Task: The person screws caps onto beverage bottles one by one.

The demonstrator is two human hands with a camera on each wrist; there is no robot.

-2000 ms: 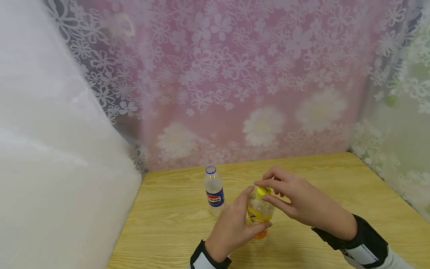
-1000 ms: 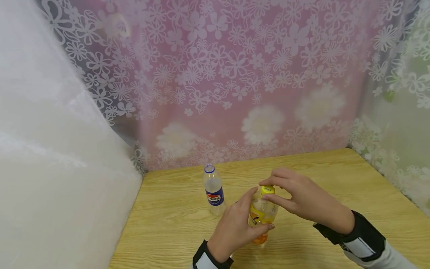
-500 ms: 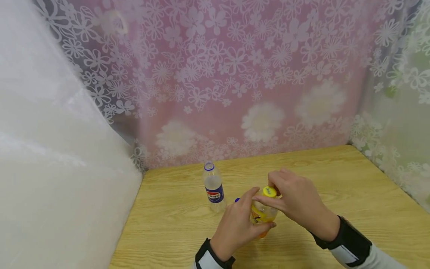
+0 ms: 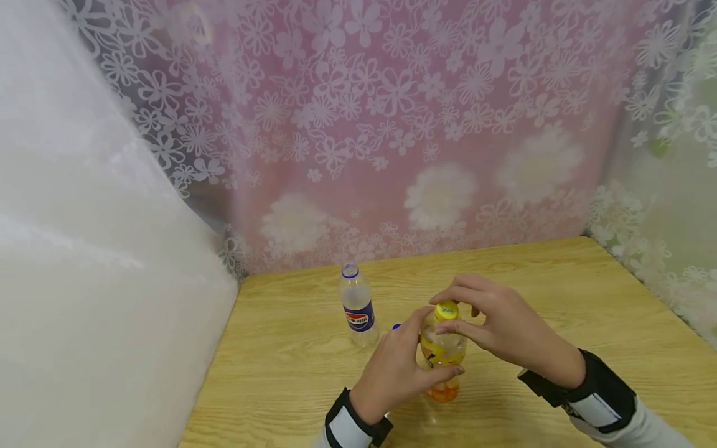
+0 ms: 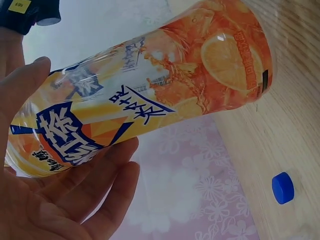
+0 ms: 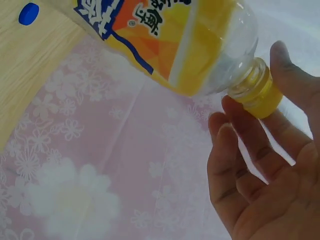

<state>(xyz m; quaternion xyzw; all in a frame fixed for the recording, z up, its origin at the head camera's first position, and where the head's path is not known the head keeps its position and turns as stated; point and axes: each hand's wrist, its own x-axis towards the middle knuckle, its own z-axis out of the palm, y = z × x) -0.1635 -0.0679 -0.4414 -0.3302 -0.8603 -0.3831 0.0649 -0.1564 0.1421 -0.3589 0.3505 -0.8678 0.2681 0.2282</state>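
Observation:
A clear plastic drink bottle with an orange and yellow label and a yellow cap stands upright on the table. My left hand grips it round the upper body. In the left wrist view the label shows orange slices, and the thumb and fingers wrap the other end. My right hand has its thumb and fingers curled round the yellow cap, which sits on the bottle neck in the right wrist view. An uncapped clear bottle with a blue label stands to the left.
A blue bottle cap lies on the wooden table, mostly behind my left hand in the head view. A pink flowered curtain hangs at the back, and a white sheet rises at the left.
My right hand turned at the yellow cap, its wrist swinging inward half a second ago and now back out. My left hand keeps holding the bottle. The blue cap came into view.

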